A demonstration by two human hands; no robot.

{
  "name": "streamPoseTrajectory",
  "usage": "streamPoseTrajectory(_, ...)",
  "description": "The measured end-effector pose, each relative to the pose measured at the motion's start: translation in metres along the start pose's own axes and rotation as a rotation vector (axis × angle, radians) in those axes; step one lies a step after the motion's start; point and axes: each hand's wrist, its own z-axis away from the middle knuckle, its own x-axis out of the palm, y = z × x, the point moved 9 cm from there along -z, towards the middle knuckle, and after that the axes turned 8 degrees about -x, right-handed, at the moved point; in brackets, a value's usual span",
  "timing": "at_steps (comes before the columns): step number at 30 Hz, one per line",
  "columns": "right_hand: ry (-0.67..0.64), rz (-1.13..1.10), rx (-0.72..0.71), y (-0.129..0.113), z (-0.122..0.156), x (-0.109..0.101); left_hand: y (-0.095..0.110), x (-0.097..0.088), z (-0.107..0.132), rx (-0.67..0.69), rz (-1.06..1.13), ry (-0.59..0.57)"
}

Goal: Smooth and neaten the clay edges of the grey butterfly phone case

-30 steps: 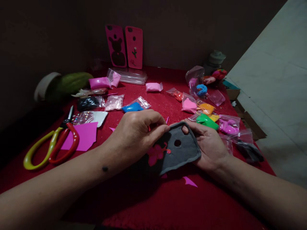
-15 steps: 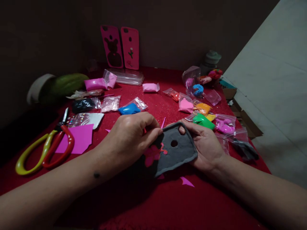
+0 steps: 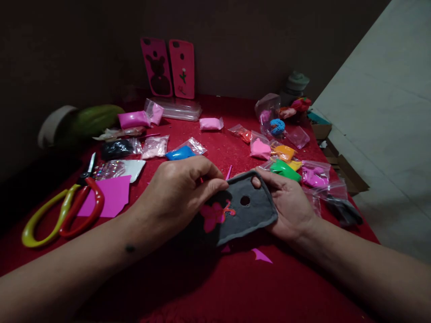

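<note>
A phone case (image 3: 249, 217) covered in dark grey, clay-like material is held tilted in front of me. On its back sits a pink, butterfly-like shape (image 3: 213, 216) with orange-pink curled feelers. My right hand (image 3: 289, 202) supports the case's right end, its thumb along the rim and a fingertip showing through the camera hole. The fingers of my left hand (image 3: 188, 188) are pinched on the upper rim; the hand hides the case's left part. Behind the rim a thin pink stick (image 3: 229, 172) pokes up, its lower end hidden.
Red-and-yellow-handled scissors (image 3: 72, 206) lie left on pink paper (image 3: 111, 195). Bags of coloured clay, such as blue (image 3: 181, 153) and green (image 3: 285, 170), ring the red table (image 3: 215, 287). Two pink phone cases (image 3: 182, 69) stand at the back wall. A pink paper scrap (image 3: 261, 256) lies in front.
My left hand has shifted very slightly along the rim, and more of the pink shape shows in better light. My right hand keeps the same hold.
</note>
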Motion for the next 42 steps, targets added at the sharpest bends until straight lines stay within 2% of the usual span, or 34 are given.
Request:
streamPoseTrajectory(6, 0.013, -0.014, -0.009, -0.002, -0.001, 0.0, 0.007, -0.005, 0.0, 0.053, 0.005, 0.005)
streamPoseTrajectory(9, -0.052, 0.005, -0.003, -0.002, -0.002, 0.002, 0.004, -0.006, -0.003, -0.054, 0.112, -0.066)
streamPoseTrajectory(12, -0.119, 0.038, 0.006, -0.001, -0.001, 0.005, -0.005, 0.0, -0.006, -0.21, 0.265, -0.215)
streamPoseTrajectory(16, -0.123, 0.059, 0.018, 0.001, 0.001, 0.006, -0.015, 0.024, 0.001, -0.389, 0.401, -0.512)
streamPoseTrajectory(18, -0.107, 0.065, 0.038, 0.002, 0.002, 0.006, -0.019, 0.03, 0.004, -0.434, 0.423, -0.57)
streamPoseTrajectory(24, -0.129, 0.103, 0.028, 0.001, 0.0, 0.005, -0.027, 0.031, 0.007, -0.469, 0.405, -0.601)
streamPoseTrajectory(30, -0.193, 0.118, 0.028, 0.005, 0.0, 0.009, -0.025, 0.036, 0.007, -0.382, 0.367, -0.623)
streamPoseTrajectory(34, -0.144, 0.105, 0.039, 0.004, 0.001, 0.006, -0.023, 0.034, 0.007, -0.365, 0.383, -0.631)
streamPoseTrajectory(37, -0.158, 0.111, 0.041, 0.002, 0.001, 0.006, -0.019, 0.032, 0.004, -0.337, 0.433, -0.651)
streamPoseTrajectory(42, -0.197, 0.096, 0.05, 0.0, 0.0, 0.006, -0.024, 0.036, 0.003, -0.413, 0.545, -0.677)
